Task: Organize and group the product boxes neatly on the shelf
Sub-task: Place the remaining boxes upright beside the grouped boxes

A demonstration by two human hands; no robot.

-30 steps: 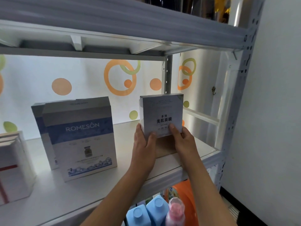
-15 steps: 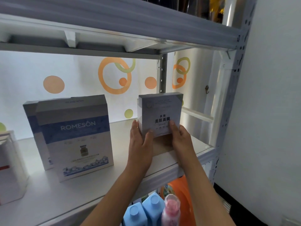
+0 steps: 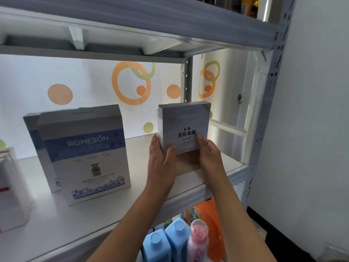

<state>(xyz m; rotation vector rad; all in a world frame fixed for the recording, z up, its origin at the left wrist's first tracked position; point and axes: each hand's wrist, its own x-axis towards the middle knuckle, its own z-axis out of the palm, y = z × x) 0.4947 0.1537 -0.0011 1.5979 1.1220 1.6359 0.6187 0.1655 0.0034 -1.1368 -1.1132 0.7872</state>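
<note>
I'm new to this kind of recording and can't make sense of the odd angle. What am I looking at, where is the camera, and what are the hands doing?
There is no machine here. A person wears a wide-angle camera on the head, so you look forward and down along their two bare arms. That is the only view.

They face a white metal shelf. The left hand and the right hand hold a small grey box with Chinese print, one on each side, thumbs on its front. It stands upright near the shelf's right end, apparently on a brown cardboard piece.

To the left stands a larger blue and white box marked ROMESON, with a similar box close behind it. At the far left edge is a white box, partly cut off.

Below the shelf you can see blue bottles, a pink bottle and an orange jug.
</note>
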